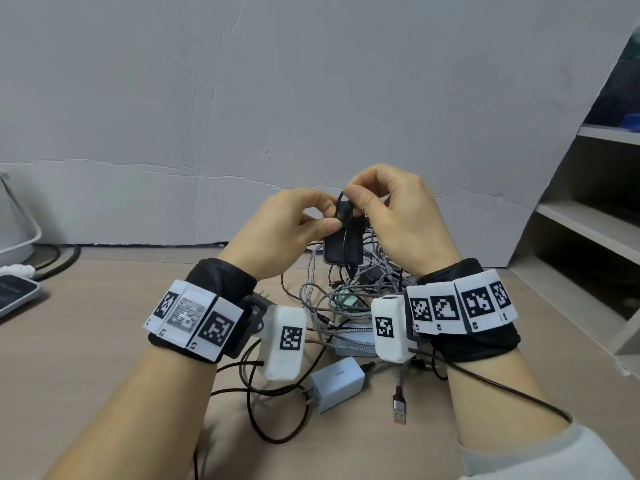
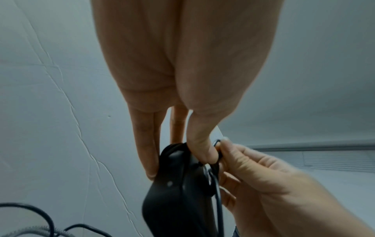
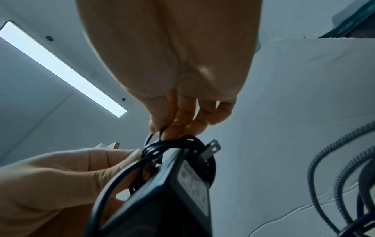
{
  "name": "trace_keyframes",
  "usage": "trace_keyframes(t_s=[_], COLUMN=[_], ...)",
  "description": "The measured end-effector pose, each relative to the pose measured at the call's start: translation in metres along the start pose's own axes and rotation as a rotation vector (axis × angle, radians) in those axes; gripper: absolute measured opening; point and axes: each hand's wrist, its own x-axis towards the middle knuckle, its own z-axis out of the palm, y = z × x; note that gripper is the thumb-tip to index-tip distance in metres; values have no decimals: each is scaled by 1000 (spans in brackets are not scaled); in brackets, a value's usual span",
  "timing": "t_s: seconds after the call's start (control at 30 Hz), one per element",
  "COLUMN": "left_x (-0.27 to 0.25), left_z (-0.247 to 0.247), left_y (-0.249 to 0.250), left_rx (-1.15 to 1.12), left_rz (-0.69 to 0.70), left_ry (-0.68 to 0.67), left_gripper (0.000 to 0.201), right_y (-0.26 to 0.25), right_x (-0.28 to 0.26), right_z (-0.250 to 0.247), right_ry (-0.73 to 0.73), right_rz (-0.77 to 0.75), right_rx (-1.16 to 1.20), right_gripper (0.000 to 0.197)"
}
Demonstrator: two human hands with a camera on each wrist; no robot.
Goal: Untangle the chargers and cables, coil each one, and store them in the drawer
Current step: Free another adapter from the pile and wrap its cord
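Note:
A black charger brick (image 1: 343, 249) hangs above the table, held up between both hands. My left hand (image 1: 294, 220) grips its top between thumb and fingers (image 2: 148, 154). My right hand (image 1: 384, 206) pinches a loop of the thin black cable (image 3: 151, 139) wound around the brick's (image 3: 166, 192) top. Its metal plug prongs (image 3: 212, 149) stick out in the right wrist view. Below my hands a tangled pile of grey braided and black cables (image 1: 346, 299) lies on the wooden table (image 1: 86, 341). A pale blue-grey charger (image 1: 337, 382) and an orange USB plug (image 1: 399, 408) lie near my wrists.
A white basket (image 1: 14, 220) and a phone (image 1: 15, 294) sit at the table's left edge. Grey shelves (image 1: 595, 220) stand at the right. A white wall (image 1: 277, 98) closes the back. No drawer is in view.

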Motion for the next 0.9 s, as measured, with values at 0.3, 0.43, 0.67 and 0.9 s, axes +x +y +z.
trace_keyframes(t_s=[0.3,0.43,0.67,0.9], left_x=[3,3,5,9], left_z=[4,6,7,9], left_y=[-2,-3,-9,-17], left_rx=[-60,-28,-28,-143], left_rz=[-4,-13,-65,-82], left_ry=[27,49,133,237], left_gripper=[17,17,14,11], right_y=[2,3,0,-5], right_x=[-1,-1,0,-4], right_z=[-3,-6,-7,-3], right_ry=[0,-54,-133,-173], right_rz=[102,90,103,126], right_rx=[-10,-74,-152,-176], right_gripper=[11,10,14,37])
